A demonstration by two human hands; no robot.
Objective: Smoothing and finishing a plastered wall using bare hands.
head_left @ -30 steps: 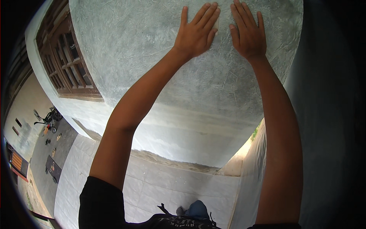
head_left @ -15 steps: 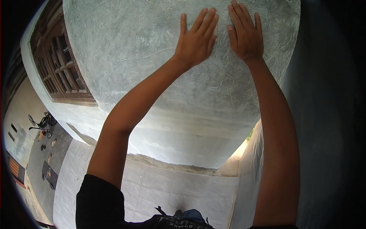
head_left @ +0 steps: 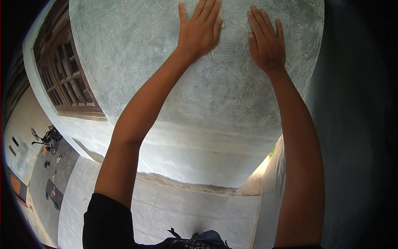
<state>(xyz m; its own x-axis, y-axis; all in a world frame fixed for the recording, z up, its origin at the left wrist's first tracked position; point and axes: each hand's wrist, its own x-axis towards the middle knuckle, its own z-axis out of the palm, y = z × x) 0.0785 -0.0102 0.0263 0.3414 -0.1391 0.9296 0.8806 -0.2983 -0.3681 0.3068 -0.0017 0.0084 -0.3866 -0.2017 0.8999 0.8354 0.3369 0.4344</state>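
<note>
A pale scrap [head_left: 222, 18] sits just past 12 o'clock, between a person's left hand [head_left: 198, 32] and a rough grey wall [head_left: 230, 87]; only a narrow strip shows at the hand's 3 o'clock side, by the thumb, and the rest is hidden. The left hand lies flat, back to the viewer, its three middle fingers close together and pointing toward 12; the little finger stands apart toward 11, while the longest fingertips run to the upper edge. Between 1 and 2 o'clock, well apart from the scrap, the right hand [head_left: 267, 46] rests palm to the wall, fingers straight and slightly spread, thumb on the 9 o'clock side; whether anything lies under that palm cannot be told.

Bare arms stretch up toward both hands, the left from a black sleeve [head_left: 108, 220] between 7 and 8 o'clock, the right from 5; pale floor tiles [head_left: 178, 211] spread at 6, below the wall's foot, with a blue-clad leg [head_left: 212, 236] at the lower edge. A brown-framed window [head_left: 72, 79] is set at 10 o'clock; a wheeled machine [head_left: 50, 139] stands at 9, and a dark cart [head_left: 54, 193] at 8, on grey ground [head_left: 68, 166]; a translucent sheet [head_left: 270, 186] hangs between 4 and 5, beside the right arm.
</note>
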